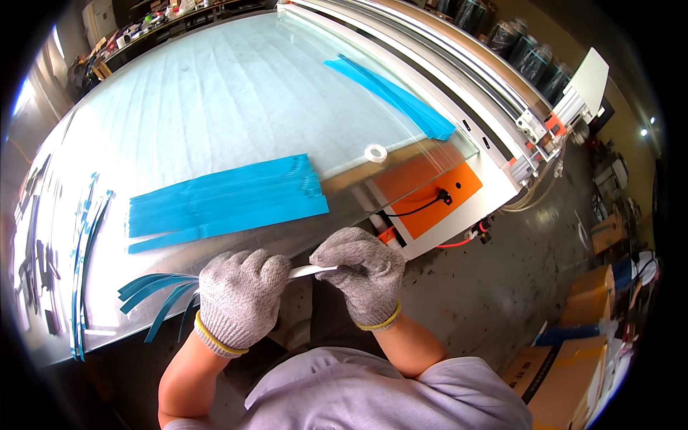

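My left hand [244, 295], in a grey knitted glove with a yellow cuff, is closed around a bundle of blue strips [159, 284]. Their loose ends fan out to the left over the table edge. From the thumb side of that fist a narrow white strip [309, 271] runs across to my right hand [362, 276]. Gloved the same way, the right hand pinches the strip's other end between thumb and fingers. Whether the white strip is part of the bundle or a separate band is hidden inside the left fist. Both hands are just in front of the table's near edge.
On the glass-topped table [215, 93] lie a wide stack of blue strips [229, 199], another fanned blue bundle [390, 97] and a small white ring-shaped roll [375, 153]. A machine rail [459, 86] borders the right side. Thin dark and blue strips [89, 265] lie left; cardboard boxes [562, 376] stand lower right.
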Demonstrator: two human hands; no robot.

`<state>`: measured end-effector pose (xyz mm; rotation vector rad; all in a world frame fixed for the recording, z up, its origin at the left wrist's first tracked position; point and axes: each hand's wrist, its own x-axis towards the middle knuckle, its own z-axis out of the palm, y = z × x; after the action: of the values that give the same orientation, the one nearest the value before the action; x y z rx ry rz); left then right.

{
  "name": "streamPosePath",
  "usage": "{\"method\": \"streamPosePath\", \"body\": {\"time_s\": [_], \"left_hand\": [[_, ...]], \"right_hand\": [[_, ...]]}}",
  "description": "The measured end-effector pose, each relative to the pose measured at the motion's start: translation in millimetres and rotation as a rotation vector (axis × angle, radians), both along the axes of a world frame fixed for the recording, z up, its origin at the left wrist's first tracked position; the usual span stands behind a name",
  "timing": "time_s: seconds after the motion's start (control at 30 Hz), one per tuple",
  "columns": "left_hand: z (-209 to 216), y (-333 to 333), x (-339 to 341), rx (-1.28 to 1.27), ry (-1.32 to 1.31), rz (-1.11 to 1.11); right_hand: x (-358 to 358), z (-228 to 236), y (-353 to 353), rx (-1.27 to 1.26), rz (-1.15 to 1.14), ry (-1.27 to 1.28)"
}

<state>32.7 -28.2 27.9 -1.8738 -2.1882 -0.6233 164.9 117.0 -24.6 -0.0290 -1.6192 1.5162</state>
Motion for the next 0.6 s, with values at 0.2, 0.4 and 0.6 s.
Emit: {"method": "streamPosePath", "body": {"time_s": [0.2, 0.4, 0.6], "left_hand": [[-1.7, -5.5, 4.4, -0.021, 0.021, 0.055], [-8.3, -6.4, 5.0, -0.023, 0.157, 0.112], [-5.9, -7.9, 7.0, -0.077, 0.168, 0.139]], "right_hand": [[-0.4, -3.5, -2.4, 0.037, -0.024, -0.018], [-3.9, -3.1, -17.4, -0.170, 0.046, -0.050], [-5.8, -6.1, -16.4, -0.020, -0.043, -0.108]]}}
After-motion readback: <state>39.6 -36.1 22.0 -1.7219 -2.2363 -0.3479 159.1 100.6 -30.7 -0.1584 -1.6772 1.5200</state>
